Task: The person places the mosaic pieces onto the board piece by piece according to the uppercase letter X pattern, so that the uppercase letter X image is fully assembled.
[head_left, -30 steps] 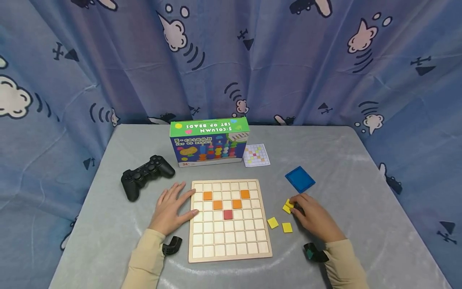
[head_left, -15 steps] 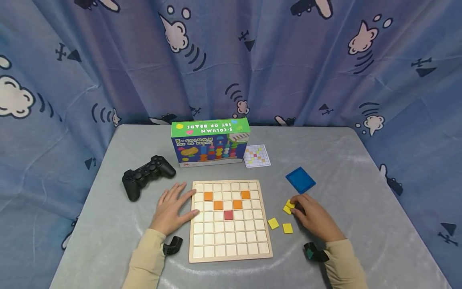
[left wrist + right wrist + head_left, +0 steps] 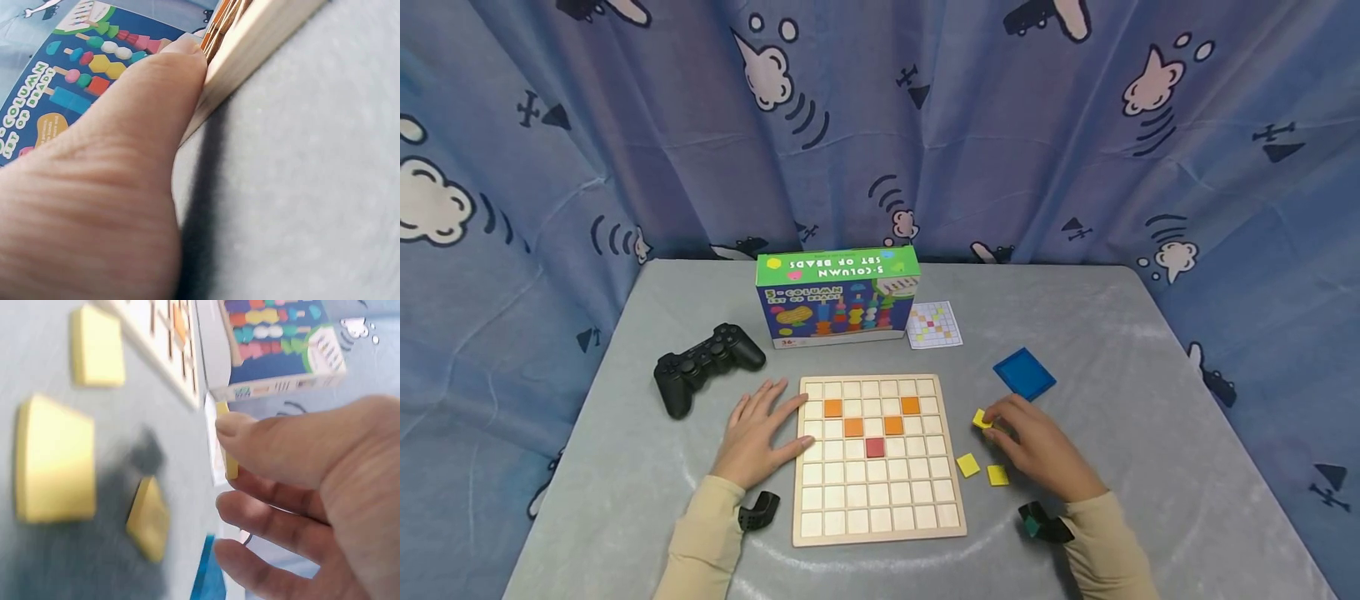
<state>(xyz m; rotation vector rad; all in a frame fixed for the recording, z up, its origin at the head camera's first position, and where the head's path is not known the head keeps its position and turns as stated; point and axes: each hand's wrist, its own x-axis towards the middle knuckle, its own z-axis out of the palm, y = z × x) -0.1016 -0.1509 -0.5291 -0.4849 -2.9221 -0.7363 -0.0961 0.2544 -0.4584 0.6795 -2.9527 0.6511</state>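
My right hand pinches a yellow square tile between thumb and forefinger, raised off the table in the right wrist view. Below it lie several things: one yellow tile, hidden under the hand in the head view, and two more, a left yellow tile and a right yellow tile. My left hand is spread flat, thumb and forefinger touching the left edge of a wooden grid board. In the board's cells sit several orange tiles and one red tile.
A blue square tray lies beyond my right hand. Behind the board stands a bead-set box, with a printed pattern card beside it. A black game controller lies left of the box. A patterned curtain hangs behind the table.
My right hand has picked a yellow tile off the pair and moved slightly left with it. My left hand stays at the board's edge.
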